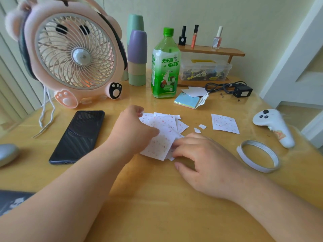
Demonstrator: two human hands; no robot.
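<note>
Your right hand [201,159] sits just below frame centre, bent fingertips pressing the lower right corner of the cherry-print paper stack [162,137], thumb off it. Your left hand [136,126] pinches the stack's upper left edge. Its top sheet's long axis runs nearly up-down, leaning slightly. Paper scraps [200,128] and a loose sheet [224,123] lie to the right, the phone [78,135] to the left, and the tape ring [258,158] further right.

A light-wood table [148,198] bears a black smartphone [78,135], a pink bear-shaped fan [73,55] and a green plastic bottle [165,67]. Cherry-print paper squares [162,137] lie mid-table.
</note>
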